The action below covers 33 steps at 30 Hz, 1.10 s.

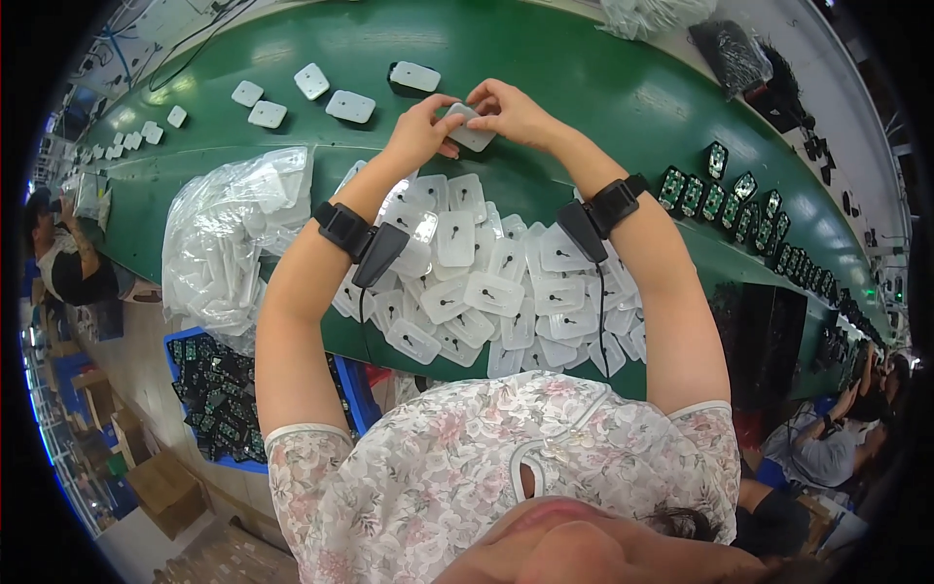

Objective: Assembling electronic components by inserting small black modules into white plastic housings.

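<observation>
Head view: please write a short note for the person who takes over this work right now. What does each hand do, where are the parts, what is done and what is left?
Left hand and right hand: both in a shared grip on one white plastic cover, held above the green belt.
Parts: a heap of the same white covers lies at the near edge of the belt; a clear bag of more covers lies to its left; green circuit boards stand in a row on the right.
Done: several single white pieces lie spaced out farther along the belt.
Left: the heap and the bag look nearly full.
</observation>
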### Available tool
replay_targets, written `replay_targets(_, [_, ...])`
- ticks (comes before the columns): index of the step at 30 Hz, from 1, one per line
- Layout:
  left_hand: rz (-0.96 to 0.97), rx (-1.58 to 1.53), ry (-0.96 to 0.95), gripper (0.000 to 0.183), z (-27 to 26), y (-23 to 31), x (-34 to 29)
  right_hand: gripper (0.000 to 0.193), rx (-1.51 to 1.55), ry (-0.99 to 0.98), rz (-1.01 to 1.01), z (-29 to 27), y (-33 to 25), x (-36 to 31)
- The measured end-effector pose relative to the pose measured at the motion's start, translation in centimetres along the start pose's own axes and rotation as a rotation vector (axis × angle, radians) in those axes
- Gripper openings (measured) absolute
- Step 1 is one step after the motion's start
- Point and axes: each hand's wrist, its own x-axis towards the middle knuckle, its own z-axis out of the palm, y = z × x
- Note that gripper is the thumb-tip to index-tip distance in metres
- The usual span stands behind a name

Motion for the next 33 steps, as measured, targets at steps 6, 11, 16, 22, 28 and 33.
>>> replay_targets(6, [-0.131,0.015,0.146,0.030,-0.9,-1.4,1.4,0.027,-0.227,0.077,-0.012,1.3,0.2,1.9])
replay_targets(11, [-0.246,0.184,0.137,0.032,-2.3,-0.2,1.1,0.028,-0.347,0.217,0.003,0.6,-1.8,1.1])
replay_targets(16, [-0.383,0.513,0.057,0.043,-3.5,1.8,1.9,0.024,-0.293,0.257,0.072,-2.9,-2.2,-1.0])
replay_targets(22, [-0.075,1.155,0.152,0.045,-3.4,2.3,2.8,0.021,-0.196,0.279,0.093,-5.4,-3.1,-4.9])
replay_targets(28, [-0.029,1.176,0.409,0.047,-6.9,3.3,5.0,0.019,-0.258,0.295,0.029,-6.5,-3.9,-8.6])
replay_targets(33, [0.010,1.264,0.258,0.060,-6.8,4.2,6.1,0.018,-0.261,0.322,0.023,-7.5,-4.1,-10.9])
